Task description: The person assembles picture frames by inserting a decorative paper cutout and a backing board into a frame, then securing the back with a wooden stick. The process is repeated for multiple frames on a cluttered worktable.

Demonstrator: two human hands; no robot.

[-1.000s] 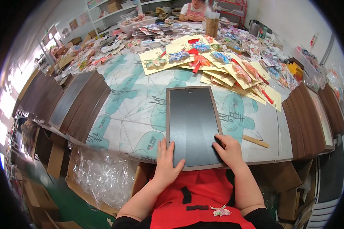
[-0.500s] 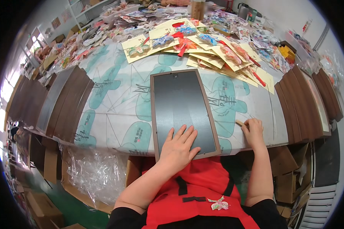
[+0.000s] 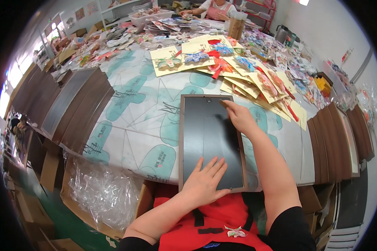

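Observation:
A picture frame (image 3: 197, 136) lies face down on the table before me, its black backing up, its brown rim around it and a small metal hanger at the far edge. My left hand (image 3: 203, 180) rests flat on the near part of the backing, fingers spread. At the frame's far right corner, my right hand (image 3: 239, 118) is closed on a small flat tan strip (image 3: 223, 101), whose tip touches or nearly touches the rim by the hanger. The strip's exact kind is unclear, and the fingers hide most of it.
Cream cards (image 3: 165, 62) with colourful butterfly ornaments and red tassels lie beyond the frame. Brown frames stand in rows at left (image 3: 77, 108) and right (image 3: 322, 142). A cardboard box of clear plastic wrap (image 3: 104, 188) sits below the table's left edge. Another person (image 3: 218, 9) works at the far side.
My right hand has moved from the table right of the frame to its far right corner, carrying the tan strip. My left hand stays on the backing. The view has shifted; another person now shows.

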